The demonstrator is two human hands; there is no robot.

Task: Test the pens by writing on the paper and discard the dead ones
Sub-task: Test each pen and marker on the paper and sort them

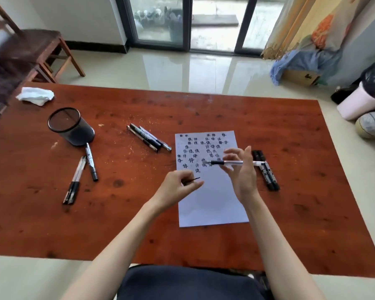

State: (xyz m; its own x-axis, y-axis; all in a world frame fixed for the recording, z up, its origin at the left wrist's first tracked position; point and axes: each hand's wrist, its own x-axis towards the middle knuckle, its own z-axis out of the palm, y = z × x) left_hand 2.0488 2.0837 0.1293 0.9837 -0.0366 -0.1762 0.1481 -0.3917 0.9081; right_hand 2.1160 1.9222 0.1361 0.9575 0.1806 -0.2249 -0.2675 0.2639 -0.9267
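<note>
A white sheet of paper [212, 204] lies on the red-brown table [139, 213], its upper half covered with black written characters. Above it my right hand [240, 169] pinches a clear gel pen [236, 163] held level, uncapped tip pointing left. My left hand [178, 187] is curled round a small black cap [194, 179] just left of the tip. Three pens [149, 137] lie left of the paper. Black markers [266, 172] lie right of it, partly hidden by my hand. Several more pens [82, 174] lie by the mesh cup.
A black mesh pen cup [70, 126] stands at the left of the table. A crumpled white tissue [36, 95] lies at the far left corner. A wooden chair [30, 53] stands beyond the table; bags and a ball [370, 124] sit on the floor right.
</note>
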